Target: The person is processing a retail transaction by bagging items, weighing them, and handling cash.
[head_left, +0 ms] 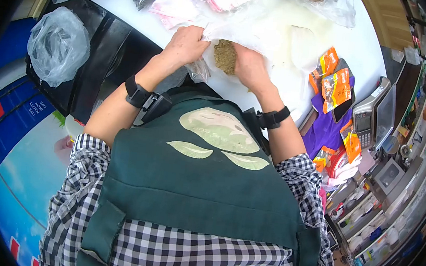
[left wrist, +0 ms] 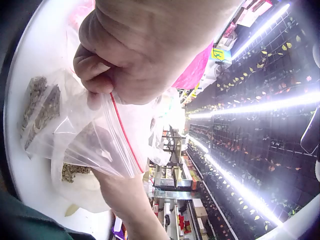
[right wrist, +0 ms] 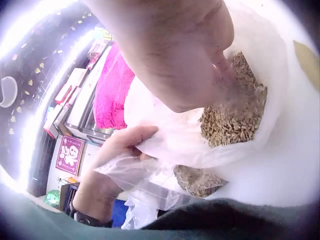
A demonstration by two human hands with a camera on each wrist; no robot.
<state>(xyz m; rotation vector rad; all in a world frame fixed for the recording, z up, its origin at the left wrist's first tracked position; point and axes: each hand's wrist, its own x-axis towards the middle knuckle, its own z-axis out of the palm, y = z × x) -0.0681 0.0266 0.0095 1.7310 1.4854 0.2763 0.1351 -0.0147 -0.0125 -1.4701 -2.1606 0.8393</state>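
In the head view, a white bag (head_left: 240, 33) lies open around brown, seed-like grains (head_left: 224, 57). My left hand (head_left: 185, 44) grips its near-left edge. The left wrist view shows that hand (left wrist: 145, 50) also pinching a clear zip bag (left wrist: 95, 145) with a red stripe; dark dried bits (left wrist: 42, 110) fill its lower end. My right hand (head_left: 251, 67) reaches into the white bag from the right. In the right wrist view its fingers (right wrist: 225, 82) point down at the grains (right wrist: 235, 122), their tips blurred or hidden there.
Plastic packets (head_left: 179, 4) lie along the table's far side. Orange packets (head_left: 337, 91), a phone (head_left: 343, 108) and purple cloth (head_left: 321, 128) are at the right, beside a payment terminal (head_left: 365, 122). A clear bag (head_left: 60, 46) rests on a black surface at the left.
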